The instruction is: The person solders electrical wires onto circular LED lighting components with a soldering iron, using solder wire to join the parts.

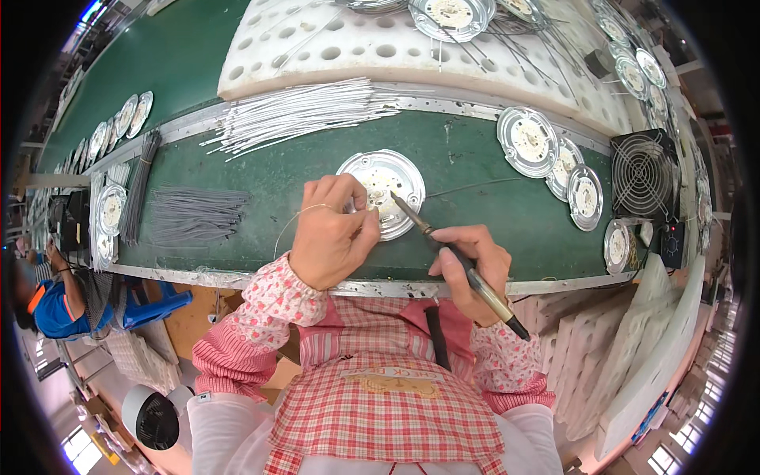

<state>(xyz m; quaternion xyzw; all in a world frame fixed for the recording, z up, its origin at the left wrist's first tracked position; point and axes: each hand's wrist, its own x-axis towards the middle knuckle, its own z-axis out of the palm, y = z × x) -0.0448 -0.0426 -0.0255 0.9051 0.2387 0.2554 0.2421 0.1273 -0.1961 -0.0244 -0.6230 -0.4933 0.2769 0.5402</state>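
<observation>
A round silver lamp plate [408,178] with a white circuit board lies on the green bench in front of me. My left hand [332,237] rests over its left side, fingers closed in a pinch on a thin solder wire [283,231] that loops out beside the wrist. The pinched end is hidden behind the fingers. In my right hand [479,265] is a soldering iron [417,219], held like a pen. Its tip points at the middle of the board; I cannot tell whether it touches. A dark lead [475,186] runs right from the plate.
White wires [301,111] lie at the back, grey wires [198,214] at left. Several finished-looking plates [528,142] overlap at right, by a black fan [643,174]. A white foam board [356,43] with holes stands behind. At far left sits another person [59,305] in blue.
</observation>
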